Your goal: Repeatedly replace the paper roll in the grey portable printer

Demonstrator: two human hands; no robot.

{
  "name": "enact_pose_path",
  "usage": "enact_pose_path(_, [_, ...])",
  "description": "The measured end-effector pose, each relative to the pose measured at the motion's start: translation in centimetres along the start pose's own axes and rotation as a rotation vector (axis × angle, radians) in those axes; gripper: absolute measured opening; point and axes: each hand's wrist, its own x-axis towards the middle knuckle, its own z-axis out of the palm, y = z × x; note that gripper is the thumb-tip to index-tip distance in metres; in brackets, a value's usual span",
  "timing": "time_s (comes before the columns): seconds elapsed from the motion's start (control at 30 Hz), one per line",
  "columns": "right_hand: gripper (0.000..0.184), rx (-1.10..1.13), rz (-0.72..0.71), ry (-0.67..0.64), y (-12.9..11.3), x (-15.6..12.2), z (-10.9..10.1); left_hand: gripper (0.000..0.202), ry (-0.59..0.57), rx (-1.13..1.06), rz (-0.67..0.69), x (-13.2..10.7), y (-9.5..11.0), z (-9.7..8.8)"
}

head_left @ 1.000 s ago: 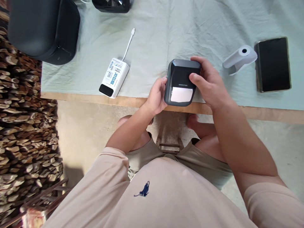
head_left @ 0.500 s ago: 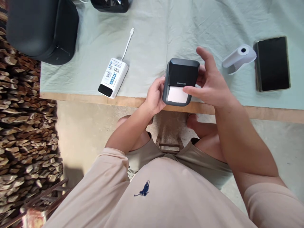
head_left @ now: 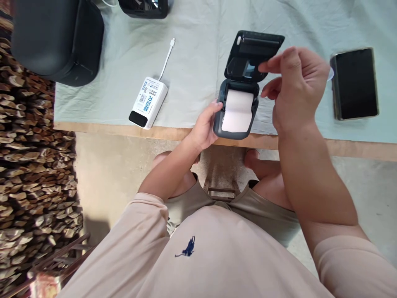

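A small dark grey label printer (head_left: 237, 124) sits at the table's near edge with its lid (head_left: 252, 54) flipped up and back. A white paper roll (head_left: 237, 109) shows inside the open body. My left hand (head_left: 203, 128) grips the printer's left side, thumb on its upper corner. My right hand (head_left: 293, 82) hovers just right of the raised lid. Its fingers are loosely bent and apart, the index tip touches the lid's edge, and it holds nothing.
A pale green cloth (head_left: 192, 62) covers the wooden table. On it lie a white power bank (head_left: 148, 101) with a white cable (head_left: 167, 58), a dark phone (head_left: 355, 82), a large black case (head_left: 56, 37) and a black box (head_left: 144, 7). A spare roll (head_left: 330, 74) peeks from behind my right hand.
The printer's lid was shut and now stands flipped up, baring the paper roll. My right hand rose from the printer's front to beside the lid. My left hand kept its grip.
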Motion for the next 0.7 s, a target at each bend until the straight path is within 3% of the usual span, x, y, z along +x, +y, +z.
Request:
enact_pose_path(0.1, [0.051,-0.171,-0.013,-0.092,-1.1,-0.4,-0.2,0.022,-0.014,-0.052,-0.009,-0.1,0.2,0.1])
enact_pose_path(0.2, [0.021,-0.601,0.012,-0.342,-3.8,-0.7,-0.4,0.017,0.013,-0.106,-0.046,-0.3,0.4,0.4])
enact_pose_path(0.27, [0.03,-0.854,0.057,-0.545,-6.1,-0.9,-0.5,0.011,0.017,-0.114,-0.057,-0.5,0.6,0.6])
enact_pose_path(0.33, [0.04,-1.029,0.095,-0.652,-8.0,-1.0,-0.5,0.01,-0.036,-0.096,-0.037,-0.6,0.6,0.6])
enact_pose_path(0.47, [0.043,-1.175,0.111,-0.686,-9.4,-1.3,-0.3,0.01,-0.066,-0.029,0.011,-0.5,0.3,0.3])
enact_pose_path(0.7, [0.045,-1.19,0.12,-0.706,-8.0,-1.4,-0.1,0.01,-0.055,0.023,0.005,-0.6,0.2,0.4])
